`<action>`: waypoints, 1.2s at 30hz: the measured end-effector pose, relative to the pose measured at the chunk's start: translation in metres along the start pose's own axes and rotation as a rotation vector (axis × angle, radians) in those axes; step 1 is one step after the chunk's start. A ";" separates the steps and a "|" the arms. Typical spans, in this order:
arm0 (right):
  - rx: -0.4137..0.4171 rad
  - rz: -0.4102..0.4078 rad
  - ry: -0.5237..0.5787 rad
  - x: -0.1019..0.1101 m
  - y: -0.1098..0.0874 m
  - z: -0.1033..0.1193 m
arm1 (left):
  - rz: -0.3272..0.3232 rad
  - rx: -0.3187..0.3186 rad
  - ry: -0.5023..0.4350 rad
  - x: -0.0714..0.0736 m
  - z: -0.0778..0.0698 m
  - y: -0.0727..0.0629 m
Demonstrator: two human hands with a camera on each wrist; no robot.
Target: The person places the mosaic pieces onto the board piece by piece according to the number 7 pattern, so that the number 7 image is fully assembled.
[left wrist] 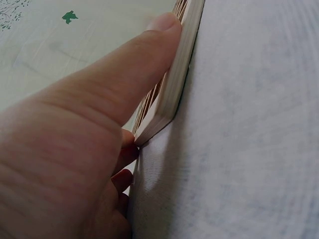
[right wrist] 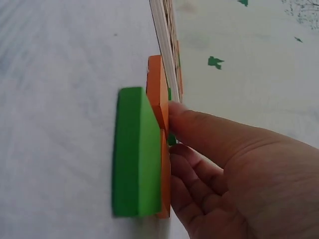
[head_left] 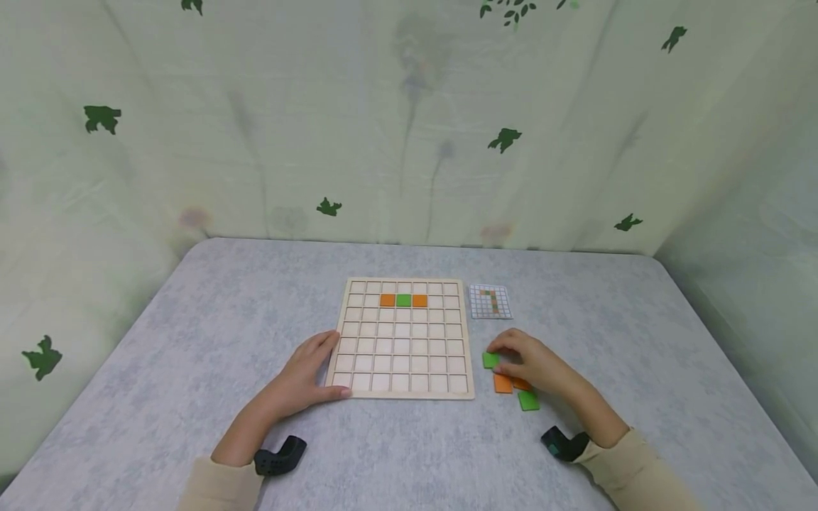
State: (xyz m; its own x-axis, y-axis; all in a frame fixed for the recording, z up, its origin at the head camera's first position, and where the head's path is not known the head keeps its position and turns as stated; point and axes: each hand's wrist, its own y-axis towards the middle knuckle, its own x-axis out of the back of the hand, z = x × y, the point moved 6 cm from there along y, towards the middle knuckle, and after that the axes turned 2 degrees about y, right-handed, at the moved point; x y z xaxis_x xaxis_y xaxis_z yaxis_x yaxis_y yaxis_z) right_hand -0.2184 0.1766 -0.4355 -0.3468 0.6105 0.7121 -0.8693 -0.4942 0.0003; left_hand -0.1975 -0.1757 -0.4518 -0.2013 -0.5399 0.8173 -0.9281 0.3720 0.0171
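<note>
The space was enclosed behind and at the sides by a pale green curtain [head_left: 358,142], faintly creased and printed with dark green bird silhouettes [head_left: 102,118], leafy sprigs [head_left: 516,18] and blurred, long-stemmed flowers [head_left: 414,85]. Against it was set a mottled grey-blue tabletop [head_left: 211,319] with rounded far corners, softly lit.

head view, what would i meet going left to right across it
Beige left sleeve, bare left hand, orange square tile on the pale wooden grid board, green square tile, second orange square tile, small white card with a printed grid, loose green square tile nearest the camera, beige right sleeve.
</note>
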 end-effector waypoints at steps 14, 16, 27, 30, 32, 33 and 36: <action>0.156 -0.104 0.013 0.010 0.035 0.044 | 0.000 -0.002 0.004 0.000 0.000 0.000; 0.172 -0.121 0.018 0.011 0.045 0.049 | 0.001 -0.001 0.005 0.001 0.000 0.000; 0.197 -0.213 0.104 0.002 0.098 0.066 | -0.004 -0.009 0.001 0.002 -0.001 -0.001; 0.176 -0.204 0.153 -0.005 0.108 0.064 | -0.005 -0.011 0.001 0.002 -0.001 -0.001; 0.146 -0.199 0.178 -0.010 0.112 0.061 | -0.005 -0.014 0.001 0.003 -0.002 -0.001; 0.129 -0.198 0.192 -0.012 0.114 0.058 | -0.006 -0.014 0.001 0.003 -0.002 -0.001; 0.083 -0.188 0.208 -0.019 0.117 0.051 | -0.007 -0.013 0.002 0.003 -0.002 -0.001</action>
State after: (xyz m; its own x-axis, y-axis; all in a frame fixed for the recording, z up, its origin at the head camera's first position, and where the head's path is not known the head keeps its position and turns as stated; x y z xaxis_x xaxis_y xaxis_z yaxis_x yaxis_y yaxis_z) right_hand -0.2953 0.0757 -0.4135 -0.2549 0.8057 0.5346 -0.8962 -0.4045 0.1822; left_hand -0.1969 -0.1761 -0.4485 -0.1944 -0.5411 0.8182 -0.9252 0.3783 0.0304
